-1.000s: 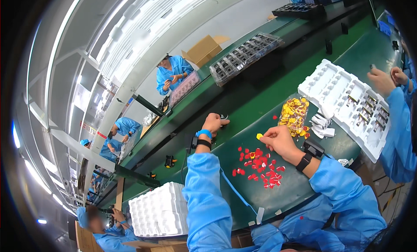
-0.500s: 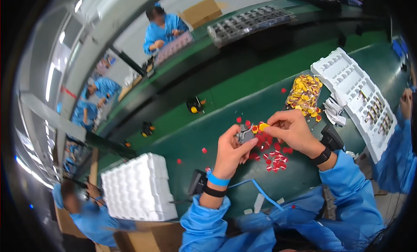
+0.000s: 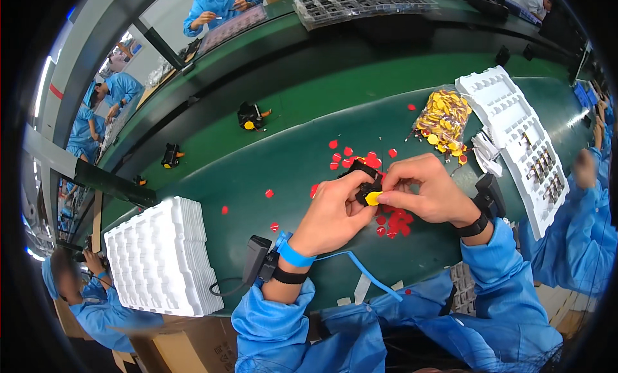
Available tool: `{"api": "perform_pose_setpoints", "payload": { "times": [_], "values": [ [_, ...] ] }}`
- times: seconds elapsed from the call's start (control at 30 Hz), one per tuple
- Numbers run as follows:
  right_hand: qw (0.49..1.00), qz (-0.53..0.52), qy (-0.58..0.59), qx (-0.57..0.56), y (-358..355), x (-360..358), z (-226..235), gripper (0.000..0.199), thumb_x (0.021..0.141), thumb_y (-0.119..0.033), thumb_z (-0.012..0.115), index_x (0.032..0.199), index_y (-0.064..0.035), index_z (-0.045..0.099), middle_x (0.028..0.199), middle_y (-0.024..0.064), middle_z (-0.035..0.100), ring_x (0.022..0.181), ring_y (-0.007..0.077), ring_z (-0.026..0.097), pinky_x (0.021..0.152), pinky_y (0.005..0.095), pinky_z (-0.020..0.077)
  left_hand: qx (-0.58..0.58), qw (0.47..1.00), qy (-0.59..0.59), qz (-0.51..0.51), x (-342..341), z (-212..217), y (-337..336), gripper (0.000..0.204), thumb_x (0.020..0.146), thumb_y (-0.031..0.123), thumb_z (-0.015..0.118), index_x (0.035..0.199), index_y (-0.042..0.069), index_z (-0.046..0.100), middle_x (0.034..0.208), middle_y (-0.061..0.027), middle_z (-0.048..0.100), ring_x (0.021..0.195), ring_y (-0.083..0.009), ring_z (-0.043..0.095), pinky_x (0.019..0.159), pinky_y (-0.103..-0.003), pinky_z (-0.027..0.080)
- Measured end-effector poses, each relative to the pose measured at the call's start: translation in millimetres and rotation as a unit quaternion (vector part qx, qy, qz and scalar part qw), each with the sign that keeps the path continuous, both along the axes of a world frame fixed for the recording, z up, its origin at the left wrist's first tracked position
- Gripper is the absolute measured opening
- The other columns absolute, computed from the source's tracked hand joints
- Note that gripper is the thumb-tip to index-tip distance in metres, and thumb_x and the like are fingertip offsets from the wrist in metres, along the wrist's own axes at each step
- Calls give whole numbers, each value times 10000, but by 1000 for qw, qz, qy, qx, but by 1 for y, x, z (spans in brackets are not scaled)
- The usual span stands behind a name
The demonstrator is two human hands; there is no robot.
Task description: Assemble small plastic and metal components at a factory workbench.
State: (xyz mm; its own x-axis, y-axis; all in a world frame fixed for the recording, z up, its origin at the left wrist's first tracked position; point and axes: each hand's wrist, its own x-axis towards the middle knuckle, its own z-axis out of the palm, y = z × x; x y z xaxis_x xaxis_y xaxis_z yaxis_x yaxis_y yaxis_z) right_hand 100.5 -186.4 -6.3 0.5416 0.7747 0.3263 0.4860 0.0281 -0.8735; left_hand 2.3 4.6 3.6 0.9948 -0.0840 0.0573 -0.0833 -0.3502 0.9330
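At far left, a stack of white trays [image 3: 158,260] leans on the table's [image 3: 248,241] near edge. Beyond it, two black units [image 3: 172,155] [image 3: 248,117] with yellow showing sit apart on the green belt [image 3: 322,93].

Then the left hand [image 3: 328,215], a blue band [image 3: 296,254] at its wrist, is closed around a black part [image 3: 362,169], fingers wrapping its left and near sides. The fingers cover much of the part, so I cannot tell its long axis.

A yellow disc [image 3: 373,198] lies at the part's near side, between the two hands, its flat face up. It is directly left of the right hand's [image 3: 428,189] fingertips, which pinch together at its right edge. The right hand is thus the nearer one to the disc, while the left holds the part beneath it. Whether the disc sits flush on the part cannot be told.

Red pieces [image 3: 399,226] scatter under and around both hands. Farther right come a bag [image 3: 443,113] of yellow pieces, some white strips [image 3: 487,153], and a slanting white tray [image 3: 492,83] holding small metal parts [image 3: 544,173], near a co-worker's blue sleeve [image 3: 582,234].
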Motion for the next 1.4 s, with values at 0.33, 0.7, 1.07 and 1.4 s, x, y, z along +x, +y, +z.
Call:
{"api": "perform_pose_setpoints", "payload": {
  "times": [0.33, 0.7, 1.07, 1.4],
  "values": [
    [999, -21, -10, 33, 2, -4, -4, 126, 806, -46, 759, 759, 10, 656, 603, 28, 588, 509, 58, 512, 471, 235, 379, -27, 999, 32, -25, -6, 4, 7, 239, 851, 37, 718, 1057, -11, 605, 788, 36, 542, 657, -7, 447, 552, -196, 351],
    [991, 28, 94, 90, 9, -7, -6, 486, 839, -205, 721, 1239, 37, 587, 904, 97, 670, 667, 73, 606, 603, 238, 506, -267, 961, 70, -19, -11, 9, -2, 177, 983, 112, 585, 1100, -19, 558, 733, 9, 515, 576, -50, 441, 510, -226, 338],
    [995, -71, 55, 51, 8, -14, -10, 517, 745, -140, 772, 1202, 60, 635, 732, 34, 666, 569, 18, 554, 501, 195, 451, -339, 938, 48, 60, -10, 0, -23, 212, 968, 90, 584, 1117, -60, 566, 728, -9, 533, 519, -44, 401, 446, -223, 340],
    [955, -54, 291, 18, 15, -10, -4, 398, 883, -298, 739, 1035, 68, 693, 532, -4, 490, 489, 27, 423, 451, 244, 329, -434, 893, 116, 35, 2, -2, -8, 194, 993, 120, 558, 1131, -16, 568, 574, 24, 426, 453, -52, 352, 428, -236, 306]
  ]
}}
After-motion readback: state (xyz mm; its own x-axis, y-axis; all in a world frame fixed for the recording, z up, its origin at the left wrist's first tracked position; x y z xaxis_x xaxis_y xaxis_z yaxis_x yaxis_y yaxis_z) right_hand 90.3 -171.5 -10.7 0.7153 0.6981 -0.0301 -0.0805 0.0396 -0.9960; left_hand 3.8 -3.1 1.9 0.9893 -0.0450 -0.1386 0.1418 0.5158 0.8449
